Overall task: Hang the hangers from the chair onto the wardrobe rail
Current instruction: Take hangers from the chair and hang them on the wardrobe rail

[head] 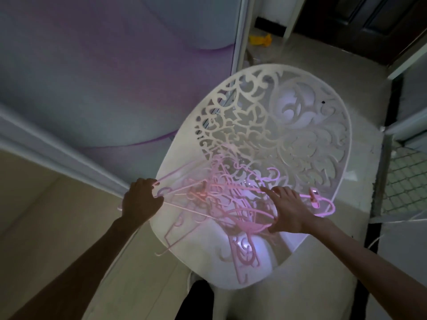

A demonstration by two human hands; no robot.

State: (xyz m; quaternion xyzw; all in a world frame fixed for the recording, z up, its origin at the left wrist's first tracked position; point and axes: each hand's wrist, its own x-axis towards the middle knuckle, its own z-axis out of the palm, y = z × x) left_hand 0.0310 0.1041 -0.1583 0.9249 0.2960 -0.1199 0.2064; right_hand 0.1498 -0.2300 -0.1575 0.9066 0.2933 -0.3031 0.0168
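Observation:
A tangled pile of several pink plastic hangers point(221, 199) lies on the seat of a white chair point(300, 125) with an ornate cut-out back. My left hand point(141, 199) is at the pile's left edge, fingers curled around the end of a pink hanger point(175, 179). My right hand point(291, 211) rests on the right side of the pile, fingers spread, thumb under a curved hanger arm point(249, 224). Another hanger with a clip point(323, 202) sticks out past my right hand. No wardrobe rail is in view.
A wardrobe sliding door point(92, 77) with purple wave pattern stands on the left, its white frame point(240, 33) beside the chair. A yellow object point(260, 40) lies on the floor behind. A dark door point(369, 21) and a mesh panel point(406, 181) are at right.

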